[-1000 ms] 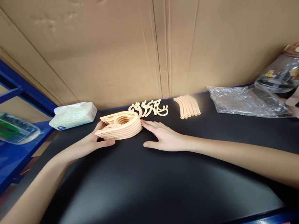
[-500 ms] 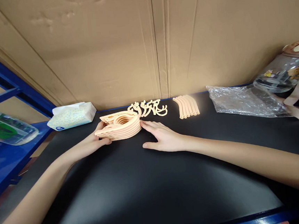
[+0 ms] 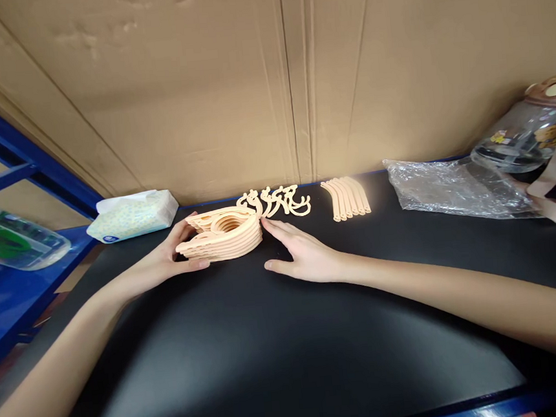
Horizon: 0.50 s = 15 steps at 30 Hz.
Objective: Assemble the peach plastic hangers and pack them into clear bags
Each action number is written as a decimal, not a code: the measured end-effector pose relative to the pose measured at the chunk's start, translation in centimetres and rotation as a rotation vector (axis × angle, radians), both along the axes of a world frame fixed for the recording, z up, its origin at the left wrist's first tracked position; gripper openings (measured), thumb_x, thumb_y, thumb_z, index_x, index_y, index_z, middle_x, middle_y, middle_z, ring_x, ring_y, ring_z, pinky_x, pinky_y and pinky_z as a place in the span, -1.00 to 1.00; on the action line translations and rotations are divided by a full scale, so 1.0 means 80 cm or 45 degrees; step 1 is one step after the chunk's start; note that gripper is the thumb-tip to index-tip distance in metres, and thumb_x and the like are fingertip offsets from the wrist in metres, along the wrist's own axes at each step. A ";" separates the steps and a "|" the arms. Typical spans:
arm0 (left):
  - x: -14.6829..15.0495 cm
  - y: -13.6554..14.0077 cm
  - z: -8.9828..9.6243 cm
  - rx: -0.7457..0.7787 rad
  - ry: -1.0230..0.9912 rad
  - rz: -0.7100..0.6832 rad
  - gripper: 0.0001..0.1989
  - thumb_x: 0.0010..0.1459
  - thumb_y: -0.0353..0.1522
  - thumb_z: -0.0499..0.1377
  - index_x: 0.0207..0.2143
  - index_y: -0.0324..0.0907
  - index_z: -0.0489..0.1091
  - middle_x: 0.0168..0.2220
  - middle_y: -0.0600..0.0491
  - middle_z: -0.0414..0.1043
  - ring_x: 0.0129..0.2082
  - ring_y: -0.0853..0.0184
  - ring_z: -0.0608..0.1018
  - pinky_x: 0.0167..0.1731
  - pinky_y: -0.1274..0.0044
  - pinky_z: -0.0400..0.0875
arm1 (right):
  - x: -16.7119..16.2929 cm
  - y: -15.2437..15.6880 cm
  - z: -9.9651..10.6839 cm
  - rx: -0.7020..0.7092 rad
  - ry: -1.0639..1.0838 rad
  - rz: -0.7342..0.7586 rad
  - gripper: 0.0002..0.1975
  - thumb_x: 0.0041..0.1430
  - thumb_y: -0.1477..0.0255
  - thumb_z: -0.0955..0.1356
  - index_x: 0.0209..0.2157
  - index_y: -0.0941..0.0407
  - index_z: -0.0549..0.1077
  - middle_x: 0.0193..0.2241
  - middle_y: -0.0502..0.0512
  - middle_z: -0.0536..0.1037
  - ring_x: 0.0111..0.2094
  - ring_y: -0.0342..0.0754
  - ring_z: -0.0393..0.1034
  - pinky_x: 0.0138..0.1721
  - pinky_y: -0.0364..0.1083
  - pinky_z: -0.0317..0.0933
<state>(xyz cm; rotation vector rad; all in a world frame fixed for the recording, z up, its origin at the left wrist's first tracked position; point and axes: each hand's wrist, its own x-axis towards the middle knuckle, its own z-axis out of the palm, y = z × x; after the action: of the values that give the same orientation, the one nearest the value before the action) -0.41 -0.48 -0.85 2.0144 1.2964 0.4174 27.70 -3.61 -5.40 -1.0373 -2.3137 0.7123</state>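
A neat stack of cream plastic hanger pieces (image 3: 227, 242), each with a rounded loop, lies on the black tabletop (image 3: 290, 350). At its left end is my left hand (image 3: 177, 250), thumb along the near side and fingers at the far side, closed around it. My right hand (image 3: 306, 251) lies at the stack's right end with fingers stretched out and thumb apart; its fingertips are at or against the edge. Just behind the stack, several cream hooks (image 3: 280, 200) lie in a row. Several curved cream hanger arms (image 3: 346, 198) sit side by side farther right.
A tissue pack (image 3: 132, 216) stands at the back left. To the right lie a clear plastic bag (image 3: 456, 189) and a transparent bottle (image 3: 515, 136) with a strap. Cardboard (image 3: 189, 86) walls the back. A blue shelf frame (image 3: 36, 171) with another bottle (image 3: 12, 238) borders the left.
My left hand's fingers have shifted slightly along the far side of the stack, and its thumb lies straighter. My right fingertips have moved slightly up and away from me. The stack stays put.
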 end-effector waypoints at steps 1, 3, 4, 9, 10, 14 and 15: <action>0.000 0.001 0.000 0.011 0.008 0.002 -0.18 0.03 -0.12 0.22 0.26 -0.08 -0.07 0.30 -0.03 0.03 0.24 0.16 0.22 0.20 0.38 0.14 | 0.000 0.000 0.000 0.002 0.001 0.011 -0.17 0.17 0.23 0.29 0.32 0.32 -0.13 0.33 0.32 -0.09 0.34 0.10 -0.21 0.30 0.14 -0.17; -0.002 0.003 -0.001 0.026 0.037 0.005 -0.22 0.03 -0.09 0.19 0.24 -0.11 -0.01 0.28 -0.05 0.10 0.21 0.14 0.27 0.17 0.39 0.20 | 0.001 0.000 0.000 -0.002 -0.005 0.034 -0.17 0.17 0.23 0.29 0.32 0.30 -0.13 0.33 0.32 -0.10 0.34 0.10 -0.22 0.31 0.14 -0.18; -0.003 0.004 -0.002 0.036 0.051 0.008 -0.22 0.03 -0.08 0.19 0.24 -0.12 0.01 0.27 -0.05 0.12 0.21 0.13 0.28 0.16 0.39 0.21 | 0.001 -0.001 0.000 -0.006 -0.009 0.043 -0.16 0.17 0.22 0.29 0.32 0.29 -0.13 0.33 0.31 -0.10 0.34 0.10 -0.22 0.30 0.16 -0.18; -0.008 0.008 -0.005 0.037 0.057 -0.003 -0.24 0.07 -0.08 0.18 0.24 -0.12 0.00 0.29 -0.05 0.07 0.22 0.13 0.26 0.18 0.38 0.17 | 0.001 -0.001 0.002 -0.021 -0.035 0.062 -0.14 0.16 0.22 0.30 0.32 0.33 -0.16 0.34 0.32 -0.15 0.35 0.10 -0.26 0.31 0.16 -0.20; -0.010 0.009 -0.006 0.031 0.053 -0.007 -0.24 0.08 -0.07 0.18 0.25 -0.12 -0.01 0.30 -0.05 0.05 0.23 0.13 0.24 0.19 0.39 0.15 | 0.001 -0.001 0.003 -0.024 -0.038 0.064 -0.14 0.16 0.22 0.30 0.32 0.32 -0.16 0.34 0.32 -0.15 0.35 0.10 -0.26 0.31 0.16 -0.20; -0.014 0.009 -0.007 0.015 0.045 -0.025 -0.21 0.09 -0.03 0.15 0.26 -0.13 -0.04 0.32 -0.03 0.00 0.24 0.16 0.21 0.20 0.41 0.13 | 0.001 -0.001 0.002 -0.016 -0.050 0.065 -0.13 0.16 0.22 0.30 0.32 0.32 -0.16 0.34 0.32 -0.15 0.35 0.10 -0.27 0.31 0.14 -0.22; -0.015 0.009 -0.007 0.019 0.043 -0.026 -0.20 0.09 -0.01 0.15 0.27 -0.14 -0.04 0.32 -0.03 0.01 0.25 0.16 0.21 0.20 0.41 0.13 | 0.001 -0.001 0.002 -0.012 -0.052 0.063 -0.14 0.16 0.22 0.30 0.32 0.32 -0.16 0.34 0.32 -0.15 0.35 0.11 -0.26 0.31 0.14 -0.22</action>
<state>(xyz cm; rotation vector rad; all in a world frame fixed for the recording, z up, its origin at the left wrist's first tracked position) -1.60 0.27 -1.44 2.0537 1.2950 0.3864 27.80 -3.66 -5.23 -1.0109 -2.3800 0.7279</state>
